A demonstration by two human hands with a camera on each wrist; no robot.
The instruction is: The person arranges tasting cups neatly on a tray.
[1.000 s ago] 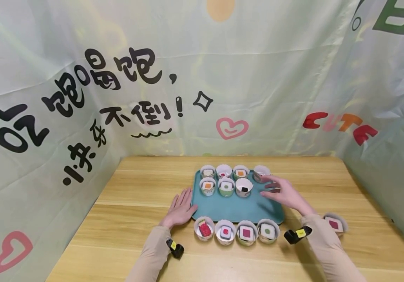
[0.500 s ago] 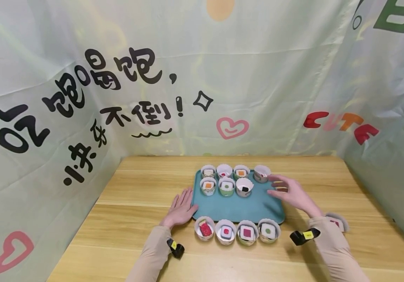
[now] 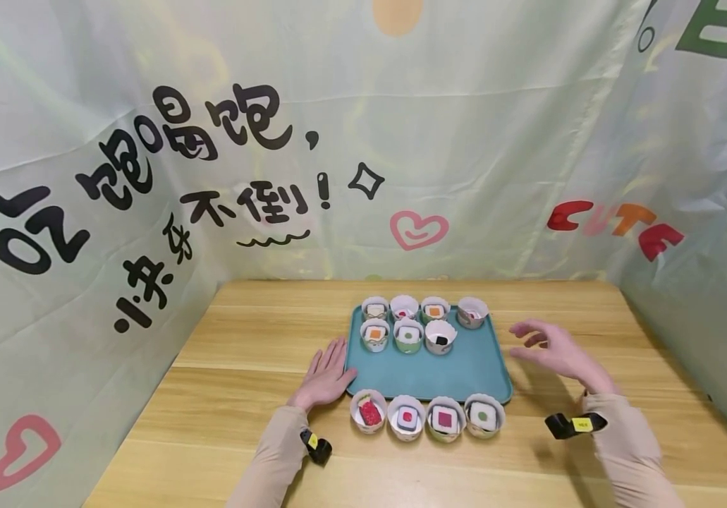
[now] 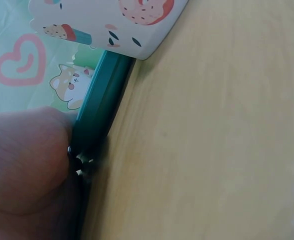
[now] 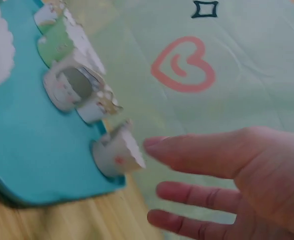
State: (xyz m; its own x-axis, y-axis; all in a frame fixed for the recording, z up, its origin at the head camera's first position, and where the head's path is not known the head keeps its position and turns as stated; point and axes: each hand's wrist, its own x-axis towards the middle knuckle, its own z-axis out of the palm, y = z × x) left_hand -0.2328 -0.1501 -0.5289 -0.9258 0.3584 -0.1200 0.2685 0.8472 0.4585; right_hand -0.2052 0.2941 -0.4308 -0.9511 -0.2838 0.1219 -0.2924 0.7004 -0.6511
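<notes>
My left hand (image 3: 324, 377) lies with straight fingers along the left edge of a teal tray (image 3: 426, 374), its thumb over the rim. My right hand (image 3: 560, 351) is raised just right of the tray, fingers loosely bent and holding nothing. Nearest to it is a paper cup (image 3: 465, 310) at the tray's back right corner; in the right wrist view this cup (image 5: 112, 157) stands apart from the fingers. Several more patterned paper cups (image 3: 375, 343) stand in two rows on the tray's back left, with small sushi-like pieces (image 3: 408, 335) in them.
In front of the tray several paper cups form a row, from one with a red piece (image 3: 369, 413) to one with a green-dotted white piece (image 3: 482, 414). The wooden table (image 3: 230, 437) meets printed cloth walls (image 3: 496, 176) at the back and sides.
My right hand has drawn back to the right, away from the cup at the tray's back right corner. Its forearm now covers the cup on the right of the table. The left hand stays put.
</notes>
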